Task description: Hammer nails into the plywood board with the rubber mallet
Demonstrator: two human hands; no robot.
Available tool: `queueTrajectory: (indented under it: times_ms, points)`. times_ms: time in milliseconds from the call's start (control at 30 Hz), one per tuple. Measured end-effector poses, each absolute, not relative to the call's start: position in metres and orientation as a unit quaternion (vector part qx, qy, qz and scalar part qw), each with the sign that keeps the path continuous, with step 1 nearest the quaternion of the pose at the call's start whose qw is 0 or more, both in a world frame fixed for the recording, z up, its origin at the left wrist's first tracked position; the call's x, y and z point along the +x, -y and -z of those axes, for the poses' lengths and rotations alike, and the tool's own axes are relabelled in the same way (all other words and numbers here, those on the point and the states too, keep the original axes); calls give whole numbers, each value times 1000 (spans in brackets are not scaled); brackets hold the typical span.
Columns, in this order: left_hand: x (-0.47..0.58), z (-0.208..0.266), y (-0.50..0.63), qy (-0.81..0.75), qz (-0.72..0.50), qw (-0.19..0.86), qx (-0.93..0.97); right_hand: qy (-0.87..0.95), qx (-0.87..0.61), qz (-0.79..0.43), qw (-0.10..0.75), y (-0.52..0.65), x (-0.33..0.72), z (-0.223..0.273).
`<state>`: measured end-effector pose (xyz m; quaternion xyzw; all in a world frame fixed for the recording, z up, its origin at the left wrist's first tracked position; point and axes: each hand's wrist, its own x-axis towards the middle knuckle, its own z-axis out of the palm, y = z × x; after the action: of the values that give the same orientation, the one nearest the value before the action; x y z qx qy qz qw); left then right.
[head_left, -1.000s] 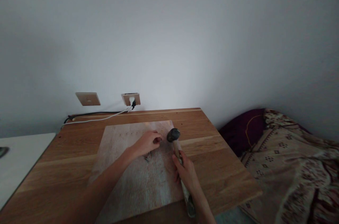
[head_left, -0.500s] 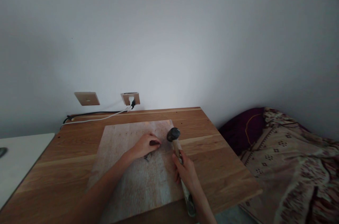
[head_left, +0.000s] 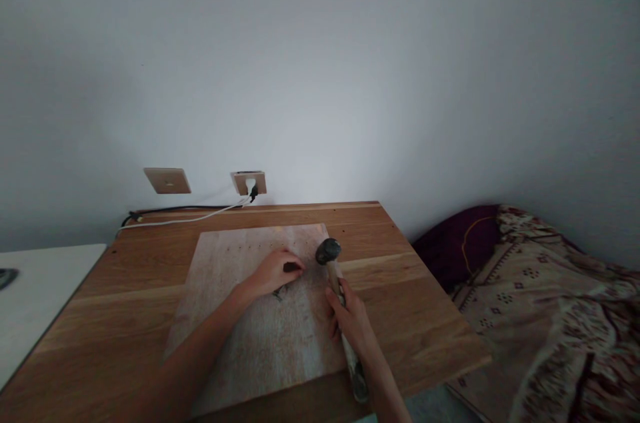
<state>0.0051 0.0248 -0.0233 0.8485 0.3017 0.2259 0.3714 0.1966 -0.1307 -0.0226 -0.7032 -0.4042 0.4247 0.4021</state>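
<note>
My right hand (head_left: 354, 318) is wrapped around the handle of a hammer (head_left: 329, 251), whose dark head points away from me over the board's right edge. Low over a pale wooden board (head_left: 255, 350), the thumb and fingers of my left hand (head_left: 274, 270) are pinched together; whatever is between the fingertips is too small to make out. Several thin, dark, nail-like pieces (head_left: 279, 292) lie on the board just below that hand, partly covered by it. A row of small dark dots (head_left: 250, 247) runs along the board's far side.
The board lies on a wooden table (head_left: 420, 316) against a wall. White and black cables (head_left: 195, 218) run along the table's back left to a wall socket (head_left: 250, 183). A white surface (head_left: 45, 296) adjoins on the left. Patterned bedding (head_left: 525, 316) lies to the right.
The view has shifted very slightly. Both hands and the hammer stay in nearly the same place over the board, with the same grips.
</note>
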Motion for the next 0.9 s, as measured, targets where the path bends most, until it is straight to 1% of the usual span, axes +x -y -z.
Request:
queueTrajectory:
  times_ms: [267, 433, 567, 733, 900]
  points:
    - [4, 22, -23, -308, -224, 375, 845, 391, -691, -456, 403, 129, 199, 27]
    - [4, 24, -23, -295, -244, 370, 846, 406, -687, -434, 419, 127, 201, 32]
    - [4, 24, -23, -285, -248, 377, 846, 396, -682, -440, 430, 128, 201, 32]
    - [5, 23, -24, -275, -247, 375, 850, 386, -674, -453, 438, 128, 198, 18]
    - [6, 28, -23, -312, -258, 429, 808, 363, -655, -488, 448, 133, 196, -6]
